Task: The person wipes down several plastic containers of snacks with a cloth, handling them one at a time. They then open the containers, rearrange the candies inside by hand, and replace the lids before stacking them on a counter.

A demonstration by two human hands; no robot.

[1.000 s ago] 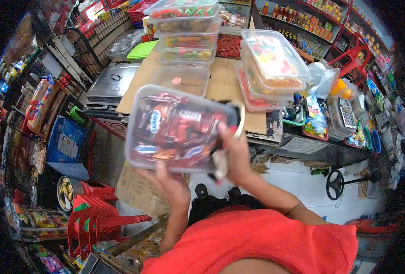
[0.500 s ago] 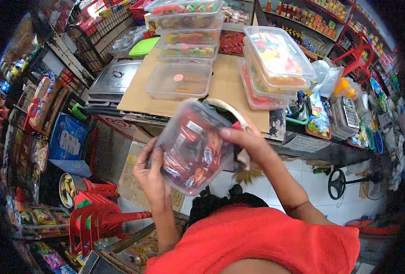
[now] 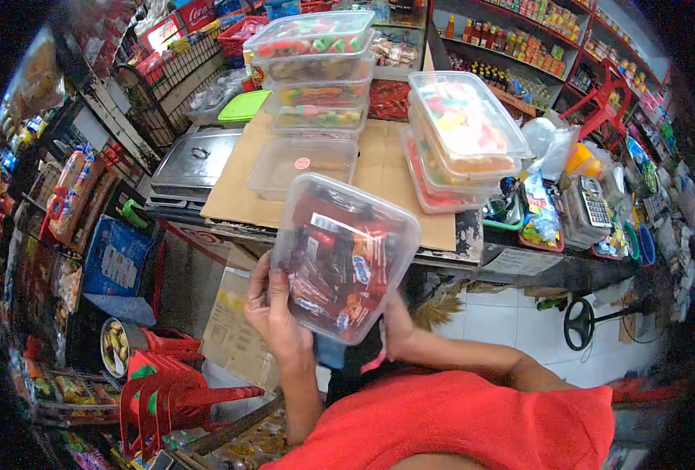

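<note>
A clear lidded plastic container [image 3: 347, 258] with red-wrapped packets inside is tilted up in front of the counter. My left hand [image 3: 278, 317] grips its lower left edge, thumb against the side. Lower right, my right hand [image 3: 397, 325] is partly hidden behind the container; its fingers do not show clearly. Just beyond the container, a clear box with a round sticker [image 3: 300, 166] sits on cardboard [image 3: 234, 180]. Behind it rises a stack of clear boxes of colourful sweets [image 3: 316, 74]. Another such stack [image 3: 465, 133] stands at the right.
A metal lidded tray [image 3: 195, 160] and a green lid [image 3: 243, 106] lie at the counter's left. On the right are a calculator [image 3: 594, 207] and plastic bags. Red chairs [image 3: 167, 392] stand lower left, a black wheel [image 3: 577, 323] lower right. Stocked shelves surround the counter.
My right hand has left the container's upper right side and moved down behind its lower right. The container is turned more squarely to view, still held by my left hand. The view has shifted slightly.
</note>
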